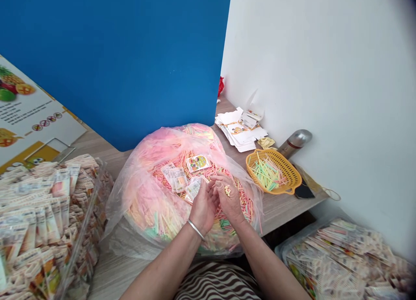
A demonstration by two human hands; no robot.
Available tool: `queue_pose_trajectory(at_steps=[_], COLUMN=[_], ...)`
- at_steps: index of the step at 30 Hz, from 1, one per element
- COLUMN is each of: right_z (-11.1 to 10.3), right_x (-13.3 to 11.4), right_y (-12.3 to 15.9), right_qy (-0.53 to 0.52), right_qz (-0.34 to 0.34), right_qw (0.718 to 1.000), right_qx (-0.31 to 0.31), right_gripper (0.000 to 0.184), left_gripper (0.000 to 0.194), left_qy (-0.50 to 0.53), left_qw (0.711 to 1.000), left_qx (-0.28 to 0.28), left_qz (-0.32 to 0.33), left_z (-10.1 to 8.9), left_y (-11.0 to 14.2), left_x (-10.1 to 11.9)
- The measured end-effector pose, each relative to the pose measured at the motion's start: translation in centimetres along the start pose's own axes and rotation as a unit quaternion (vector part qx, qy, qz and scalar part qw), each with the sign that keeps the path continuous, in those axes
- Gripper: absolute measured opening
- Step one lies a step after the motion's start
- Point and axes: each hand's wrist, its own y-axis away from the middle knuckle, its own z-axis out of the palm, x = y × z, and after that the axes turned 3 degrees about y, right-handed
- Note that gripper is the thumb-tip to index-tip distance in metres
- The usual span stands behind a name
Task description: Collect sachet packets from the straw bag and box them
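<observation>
My right hand [230, 201] is closed around a small bundle of thin pale sticks [227, 191], whose ends show between thumb and fingers. Close beside it, my left hand [205, 207], with a silver bangle at the wrist, is cupped with the palm turned inward and its fingers apart. Both hands are over a large clear plastic bag [130, 196] full of thin pink, yellow and green sticks [248, 204]. On top of the sticks lie a small printed card packet [198, 162] and several clear printed sachets [178, 179].
A yellow basket [296, 177] of loose sticks stands at right, beside a metal bottle [295, 143] and flattened white cartons [242, 133]. Bins of filled sachets stand at left [48, 222] and lower right [351, 261]. A blue panel [130, 62] and white wall [318, 66] border the table.
</observation>
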Motion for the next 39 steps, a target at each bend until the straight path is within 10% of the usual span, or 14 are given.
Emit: queue_pose_trajectory(at_steps=[2, 7, 10, 19, 27, 36, 39], right_z=[-0.4, -0.6, -0.5, 0.1, 1.0, -0.4, -1.4], right_x=[0.0, 1.1, 1.9, 2.9, 3.8, 2.0, 0.7], right_y=[0.1, 0.5, 0.5, -0.1, -0.2, -1.1, -1.0], right_qy=[-0.030, -0.060, -0.020, 0.018, 0.033, 0.052, 0.097], right_qz=[0.024, 0.149, 0.172, 0.177, 0.181, 0.115, 0.066], right_qw=[0.999, 0.987, 0.985, 0.984, 0.982, 0.980, 0.972], right_qx=[-0.014, 0.013, 0.024, -0.006, -0.039, -0.151, -0.202], right_gripper=[0.031, 0.042, 0.042, 0.028, 0.029, 0.024, 0.025], left_gripper=[0.040, 0.037, 0.031, 0.041, 0.010, 0.038, 0.024], left_qy=[-0.247, -0.720, -0.768, -0.753, -0.720, -0.453, -0.451], left_qw=[0.963, 0.671, 0.628, 0.642, 0.676, 0.884, 0.888], left_qx=[0.037, 0.099, 0.094, 0.127, 0.129, 0.027, -0.045], left_qz=[0.104, 0.145, 0.084, 0.068, 0.091, 0.113, 0.083], left_z=[-1.6, -4.7, -5.2, -5.5, -5.6, -5.6, -5.8], left_y=[-0.5, -2.4, -3.2, -4.4, -4.9, -2.6, -1.9], left_x=[0.2, 1.4, 1.6, 1.8, 2.4, 2.9, 3.1])
